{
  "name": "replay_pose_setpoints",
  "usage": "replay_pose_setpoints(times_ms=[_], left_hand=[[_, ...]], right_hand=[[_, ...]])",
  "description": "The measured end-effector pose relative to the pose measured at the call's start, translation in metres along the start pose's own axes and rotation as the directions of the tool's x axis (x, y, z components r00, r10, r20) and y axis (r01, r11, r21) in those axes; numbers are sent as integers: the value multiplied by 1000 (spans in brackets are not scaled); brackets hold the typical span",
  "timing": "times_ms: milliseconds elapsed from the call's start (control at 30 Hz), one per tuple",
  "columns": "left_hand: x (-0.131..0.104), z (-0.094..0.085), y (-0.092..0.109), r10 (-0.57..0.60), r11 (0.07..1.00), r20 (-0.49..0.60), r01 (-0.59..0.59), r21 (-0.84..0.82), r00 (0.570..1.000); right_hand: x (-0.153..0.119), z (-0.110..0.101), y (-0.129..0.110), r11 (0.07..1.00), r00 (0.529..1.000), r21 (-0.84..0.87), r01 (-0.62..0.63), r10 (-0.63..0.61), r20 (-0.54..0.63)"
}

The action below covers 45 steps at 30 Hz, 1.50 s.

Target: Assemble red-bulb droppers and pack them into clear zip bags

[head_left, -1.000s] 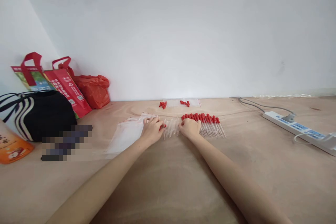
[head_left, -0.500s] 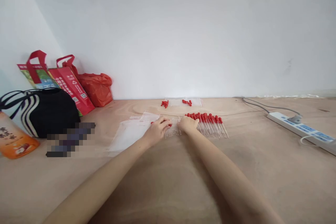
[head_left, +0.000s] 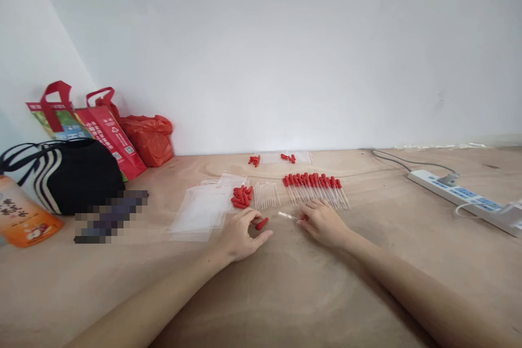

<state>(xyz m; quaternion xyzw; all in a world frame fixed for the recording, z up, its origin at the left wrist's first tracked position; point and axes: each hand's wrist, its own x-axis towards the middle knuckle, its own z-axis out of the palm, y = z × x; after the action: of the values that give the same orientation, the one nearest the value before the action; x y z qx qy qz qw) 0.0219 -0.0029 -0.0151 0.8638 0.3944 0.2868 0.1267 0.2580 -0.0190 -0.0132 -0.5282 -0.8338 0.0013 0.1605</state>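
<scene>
My left hand [head_left: 244,235] is curled around a red rubber bulb [head_left: 262,223], which sits between the thumb and fingers. Facing it, my right hand [head_left: 323,223] pinches a thin clear tube [head_left: 287,216] that points left toward the bulb. Beyond my left hand lies a heap of loose red bulbs [head_left: 242,196]. Next to that heap several bare clear tubes [head_left: 266,196] lie side by side. Behind my right hand is a row of droppers [head_left: 312,180], each a clear tube with a red bulb on its far end.
Clear zip bags [head_left: 199,212] are stacked left of the bulbs. More bagged red bulbs [head_left: 254,160] lie by the wall. A power strip [head_left: 460,196] with cables stands at right. A black bag [head_left: 85,174], red bags [head_left: 149,138] and an orange-white package [head_left: 28,217] occupy the left.
Both hands have come back toward me from the rows of tubes and bulbs. My right hand has moved right with a clear tube, my left hand with a red bulb, uncovering the heap.
</scene>
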Motion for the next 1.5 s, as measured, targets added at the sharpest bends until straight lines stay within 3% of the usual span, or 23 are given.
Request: replay_pose_setpoints(times_ms=[133, 333, 633, 967, 1500], left_hand=[[6, 15, 2, -121, 986, -37, 124, 110, 992], [6, 19, -4, -153, 983, -52, 157, 96, 987], [4, 17, -3, 26, 999, -53, -24, 27, 998], [4, 15, 6, 126, 990, 10, -126, 70, 992], [1, 18, 6, 228, 974, 32, -228, 8, 973]], right_hand=[[-10, 7, 7, 996, 998, 77, 46, -43, -38], [-2, 14, 7, 954, 996, 300, 12, 16, -92], [-2, 31, -2, 951, 987, 300, -67, 107, -117], [-8, 24, -11, 944, 978, 326, 42, 27, -205], [-9, 22, -11, 935, 983, 334, 120, -65, -170]])
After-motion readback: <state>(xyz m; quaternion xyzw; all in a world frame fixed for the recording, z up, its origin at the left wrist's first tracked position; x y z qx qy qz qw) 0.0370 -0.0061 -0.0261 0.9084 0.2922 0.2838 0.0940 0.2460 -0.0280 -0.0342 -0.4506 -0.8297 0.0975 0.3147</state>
